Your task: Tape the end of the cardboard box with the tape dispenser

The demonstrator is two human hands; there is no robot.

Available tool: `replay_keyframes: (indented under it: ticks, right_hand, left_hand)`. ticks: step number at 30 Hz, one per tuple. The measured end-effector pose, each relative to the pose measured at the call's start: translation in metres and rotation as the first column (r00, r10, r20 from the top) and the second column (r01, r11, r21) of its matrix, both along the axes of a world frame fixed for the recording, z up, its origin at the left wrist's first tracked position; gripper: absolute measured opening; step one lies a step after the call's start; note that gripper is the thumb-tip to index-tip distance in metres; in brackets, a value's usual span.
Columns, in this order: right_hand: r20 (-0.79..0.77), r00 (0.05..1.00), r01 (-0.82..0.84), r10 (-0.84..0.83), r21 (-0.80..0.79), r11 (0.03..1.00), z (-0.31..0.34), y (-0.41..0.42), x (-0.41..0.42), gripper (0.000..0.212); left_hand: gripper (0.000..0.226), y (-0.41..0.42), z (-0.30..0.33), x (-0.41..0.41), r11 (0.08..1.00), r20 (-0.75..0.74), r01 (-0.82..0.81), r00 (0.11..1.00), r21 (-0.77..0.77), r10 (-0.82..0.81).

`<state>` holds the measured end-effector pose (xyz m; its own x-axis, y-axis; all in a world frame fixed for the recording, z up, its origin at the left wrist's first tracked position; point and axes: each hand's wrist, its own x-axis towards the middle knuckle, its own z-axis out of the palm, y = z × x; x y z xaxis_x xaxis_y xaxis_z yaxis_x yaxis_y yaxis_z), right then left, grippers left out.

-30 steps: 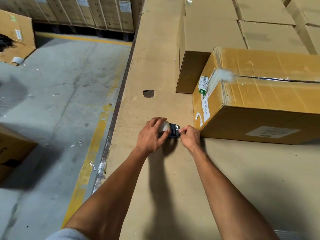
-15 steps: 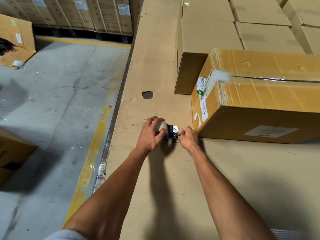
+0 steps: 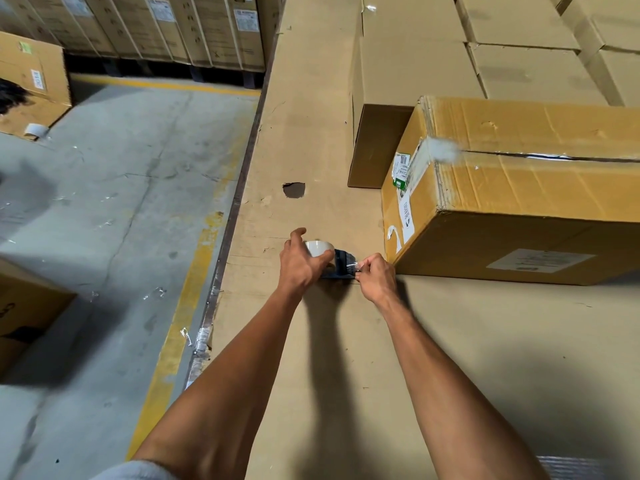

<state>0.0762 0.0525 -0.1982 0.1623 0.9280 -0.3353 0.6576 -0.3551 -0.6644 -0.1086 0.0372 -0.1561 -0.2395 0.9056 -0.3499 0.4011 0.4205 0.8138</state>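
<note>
A long cardboard box (image 3: 526, 188) lies on the cardboard-covered work surface (image 3: 346, 341), its labelled end facing left with old tape over the top seam. Just left of its lower corner, my left hand (image 3: 301, 265) grips a dark tape dispenser (image 3: 339, 265) with a pale tape roll. My right hand (image 3: 377, 275) pinches the clear tape end at the dispenser's mouth, close to the box's bottom corner.
Plain cardboard boxes (image 3: 415, 64) are stacked behind the long box. A hole (image 3: 294, 189) marks the surface. The surface's left edge (image 3: 225, 258) drops to a concrete floor with a yellow line (image 3: 187, 299). More boxes (image 3: 156, 26) and a tape roll (image 3: 36, 129) sit far left.
My left hand has lifted and tilted the dispenser slightly, showing more of the roll. My right hand has pulled the tape end a little out from the dispenser.
</note>
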Motion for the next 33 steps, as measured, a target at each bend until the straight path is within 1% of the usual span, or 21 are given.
replay_keyframes:
  ticks: [3, 6, 9, 12, 13, 14, 16, 19, 21, 24, 25, 30, 33]
  right_hand:
    - [-0.099, 0.994, 0.043, -0.047, -0.048, 0.998, 0.002, 0.001, 0.004, 0.029]
    - [-0.220, 0.972, 0.056, -0.083, -0.125, 0.991, 0.000, 0.004, 0.007, 0.031]
    - [-0.299, 0.948, 0.067, -0.110, -0.149, 0.986, 0.012, 0.001, 0.004, 0.032]
    - [-0.410, 0.893, 0.106, -0.184, -0.206, 0.973, 0.018, 0.000, 0.004, 0.040]
    - [-0.409, 0.896, 0.092, -0.173, -0.210, 0.973, 0.018, 0.001, 0.004, 0.040]
    - [-0.375, 0.916, 0.071, -0.140, -0.194, 0.978, 0.016, 0.001, 0.003, 0.043]
    - [-0.236, 0.970, 0.019, -0.056, -0.156, 0.988, 0.013, 0.004, 0.001, 0.056]
    - [-0.088, 0.996, -0.011, 0.000, -0.124, 0.992, 0.021, 0.007, -0.007, 0.054]
    - [-0.031, 0.999, 0.013, -0.017, -0.113, 0.994, 0.023, 0.009, -0.011, 0.051]
    - [-0.050, 0.995, 0.086, -0.092, -0.109, 0.990, 0.019, 0.013, -0.012, 0.033]
    - [-0.051, 0.992, 0.109, -0.115, -0.105, 0.989, 0.019, 0.013, -0.012, 0.030]
    - [-0.026, 0.990, 0.139, -0.140, -0.060, 0.989, 0.014, 0.010, -0.015, 0.032]
    - [-0.036, 0.985, 0.169, -0.171, -0.066, 0.983, 0.015, 0.010, -0.013, 0.027]
  left_hand:
    - [0.095, 0.002, 0.001, -0.004, 0.998, 0.011, 0.034, 0.999, -0.044, -0.034]
    - [0.090, 0.001, 0.003, -0.007, 0.998, 0.029, 0.053, 0.998, -0.040, -0.052]
    - [0.088, 0.000, 0.006, -0.006, 0.998, 0.034, 0.053, 0.998, -0.025, -0.052]
    - [0.087, -0.002, 0.009, -0.005, 0.998, 0.037, 0.052, 0.998, -0.022, -0.052]
    - [0.087, -0.002, 0.010, -0.006, 0.998, 0.038, 0.054, 0.998, -0.020, -0.053]
    - [0.087, -0.003, 0.010, -0.006, 0.998, 0.041, 0.055, 0.998, -0.018, -0.054]
    - [0.087, -0.003, 0.011, -0.006, 0.998, 0.042, 0.057, 0.998, -0.014, -0.056]
    - [0.087, -0.004, 0.012, -0.006, 0.998, 0.035, 0.056, 0.998, -0.009, -0.055]
    - [0.087, -0.004, 0.009, -0.006, 0.999, 0.031, 0.054, 0.998, -0.007, -0.054]
    - [0.089, -0.003, 0.001, -0.007, 1.000, 0.023, 0.016, 1.000, -0.004, -0.016]
    - [0.088, -0.003, -0.002, -0.006, 1.000, 0.022, 0.003, 1.000, 0.003, -0.003]
    - [0.079, 0.001, -0.007, -0.006, 0.999, 0.045, -0.034, 0.998, 0.023, 0.033]
    - [0.082, 0.003, -0.008, -0.009, 0.999, 0.075, -0.044, 0.996, 0.024, 0.042]
